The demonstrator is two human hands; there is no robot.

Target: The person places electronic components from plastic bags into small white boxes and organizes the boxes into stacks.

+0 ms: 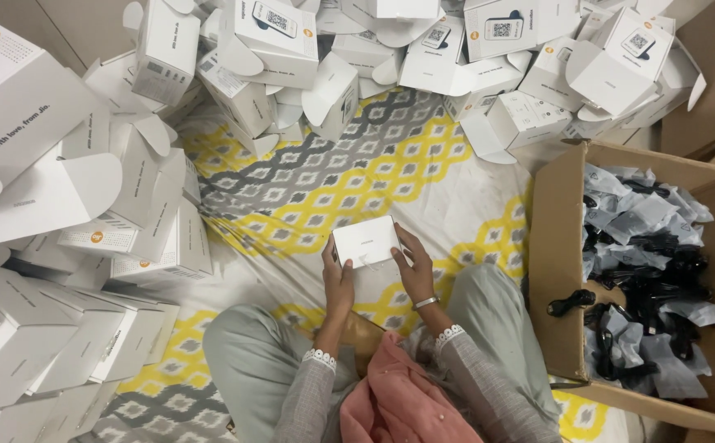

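A patterned floor cloth (349,176) in yellow, grey and white is covering the ground, and a person is sitting cross-legged on it at six o'clock, with heaps of white cartons (275,41) banked around from seven o'clock up through twelve to two o'clock. That ring is leaving a bare patch of cloth in the middle, which seems to be serving as working room within arm's reach. The left hand (338,275) and the right hand (414,267) are both closing on a small white box (366,242), one at each short end, fingers wrapped over its edges and thumbs lying on top, so the box is being held level above the lap, just below the centre of the view. It is looking plain, matt and rectangular, its lid shut, with only a faint mark on the top face and a small tab or flap showing at its near edge. At three to four o'clock an open brown cardboard box (558,246) is standing beside the right knee, full of black parts in clear bags (648,279), probably parked there for an easy reach.
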